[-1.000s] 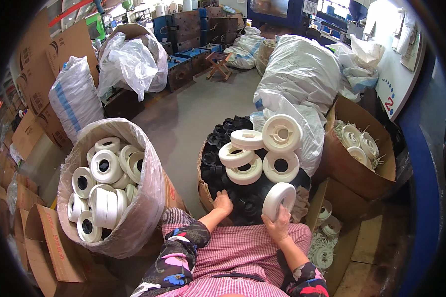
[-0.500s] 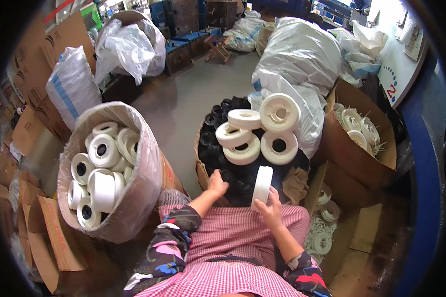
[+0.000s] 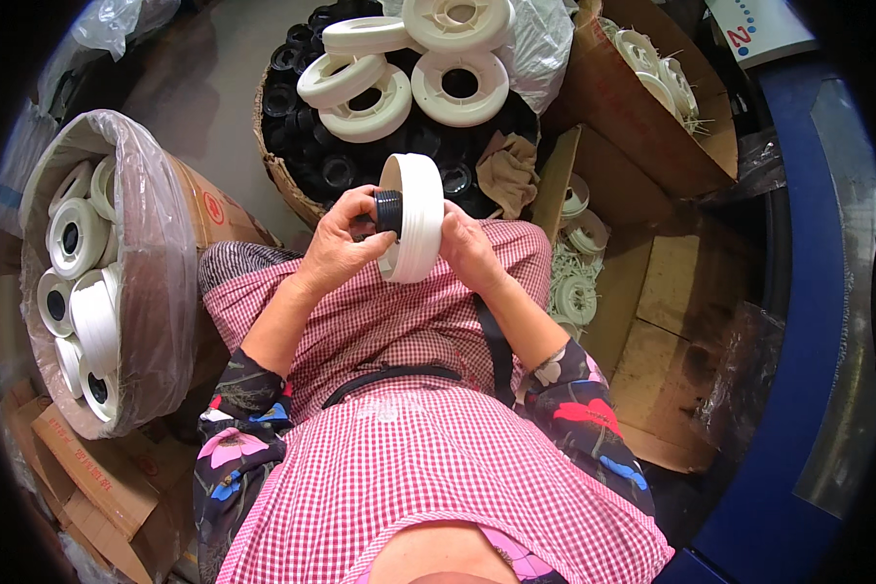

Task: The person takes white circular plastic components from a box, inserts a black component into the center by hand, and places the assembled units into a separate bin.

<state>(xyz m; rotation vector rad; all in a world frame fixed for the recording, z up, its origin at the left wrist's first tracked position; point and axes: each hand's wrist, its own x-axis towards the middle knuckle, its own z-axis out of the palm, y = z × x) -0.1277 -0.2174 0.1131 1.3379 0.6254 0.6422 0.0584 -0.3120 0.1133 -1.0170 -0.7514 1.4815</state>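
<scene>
Above my lap, my right hand grips a white plastic ring, its rim turned sideways. My left hand pinches a black threaded plastic fitting at the ring's left face, against its centre. Whether the fitting has entered the hole is hidden by the rim. Just beyond my hands, a round carton holds many black fittings. Several white rings lie on top of them, some stacked. A crumpled brown cloth rests at that carton's near right edge.
At left stands a plastic-lined carton of white rings, several with black centres. An open carton at right has white rings and stringy scraps. Behind it is another carton of white parts. A blue machine edge borders the right.
My left hand has come up from the carton with a black fitting and brought it to the white ring. The ring is now between both hands. The view has tilted down.
</scene>
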